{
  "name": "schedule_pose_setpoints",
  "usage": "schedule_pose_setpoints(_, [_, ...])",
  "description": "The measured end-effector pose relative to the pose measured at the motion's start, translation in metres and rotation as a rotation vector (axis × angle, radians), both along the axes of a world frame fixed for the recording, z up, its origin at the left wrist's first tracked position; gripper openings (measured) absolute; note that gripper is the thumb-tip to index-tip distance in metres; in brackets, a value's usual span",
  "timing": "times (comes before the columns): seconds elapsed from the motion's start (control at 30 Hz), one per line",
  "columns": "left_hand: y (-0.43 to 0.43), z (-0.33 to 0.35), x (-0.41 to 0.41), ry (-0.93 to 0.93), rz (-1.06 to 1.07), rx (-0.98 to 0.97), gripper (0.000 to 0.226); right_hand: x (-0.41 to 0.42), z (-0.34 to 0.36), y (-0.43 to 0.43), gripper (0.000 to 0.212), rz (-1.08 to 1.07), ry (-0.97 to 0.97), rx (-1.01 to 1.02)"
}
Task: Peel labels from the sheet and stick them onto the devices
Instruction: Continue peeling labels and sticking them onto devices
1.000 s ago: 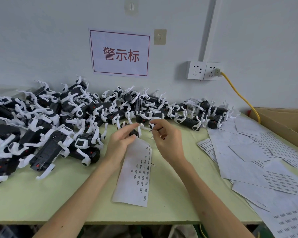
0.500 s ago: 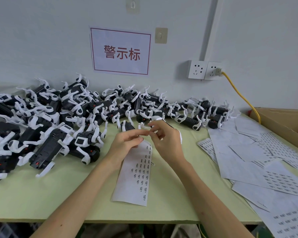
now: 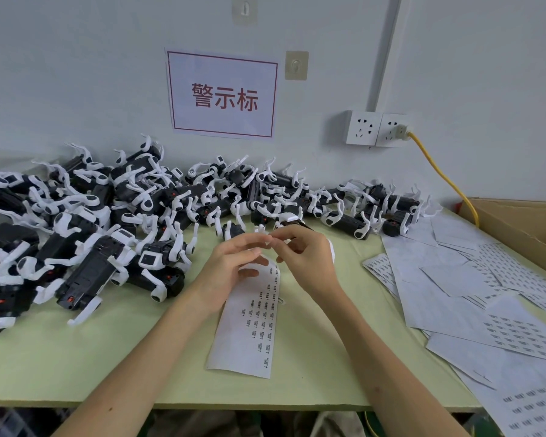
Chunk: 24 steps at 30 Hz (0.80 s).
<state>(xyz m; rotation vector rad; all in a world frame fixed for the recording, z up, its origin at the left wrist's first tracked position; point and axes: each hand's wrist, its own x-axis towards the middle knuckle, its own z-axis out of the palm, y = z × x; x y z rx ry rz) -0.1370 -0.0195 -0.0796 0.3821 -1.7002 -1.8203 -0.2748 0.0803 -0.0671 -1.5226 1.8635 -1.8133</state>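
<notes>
The left hand (image 3: 230,266) is held w/ fingers loosely straight, tips met by the right hand (image 3: 306,260), fingers curled (whether anything is pinched can't be told), w/ the label sheet (image 3: 249,326) laid under both hands, betw. the forearms, and the devices (image 3: 108,216) piled beyond & left of them.

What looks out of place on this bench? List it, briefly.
Loose label sheets on the right lie scattered and overlapping, some overhanging the table's front edge. The devices are heaped in a tangle along the wall.
</notes>
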Motion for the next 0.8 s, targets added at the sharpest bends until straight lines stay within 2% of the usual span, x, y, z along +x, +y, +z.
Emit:
schedule_pose_setpoints(0.2, [0.0014, 0.0019, 0.0008, 0.031, -0.039, 0.067, 0.028, 0.0006, 0.0045, 0.0028, 0.016, 0.073, -0.082, -0.004])
schedule_pose_setpoints(0.37, [0.0024, 0.0037, 0.0015, 0.046, -0.066, 0.087, 0.031, 0.0004, 0.0059, 0.0032, 0.013, 0.103, -0.14, -0.018])
schedule_pose_setpoints(0.57, [0.0027, 0.0049, 0.003, 0.042, -0.07, 0.075, 0.035, 0.001, 0.0078, 0.0036, 0.02, 0.146, -0.201, -0.034])
schedule_pose_setpoints(0.7, [0.0028, 0.0042, 0.0029, 0.037, -0.067, 0.062, 0.037, 0.0006, 0.007, 0.0028, 0.018, 0.119, -0.219, -0.049])
schedule_pose_setpoints(0.8, [0.0012, 0.0034, 0.0022, 0.039, -0.057, 0.068, 0.044, -0.0001, 0.0057, 0.0016, 0.012, 0.021, -0.25, -0.091])
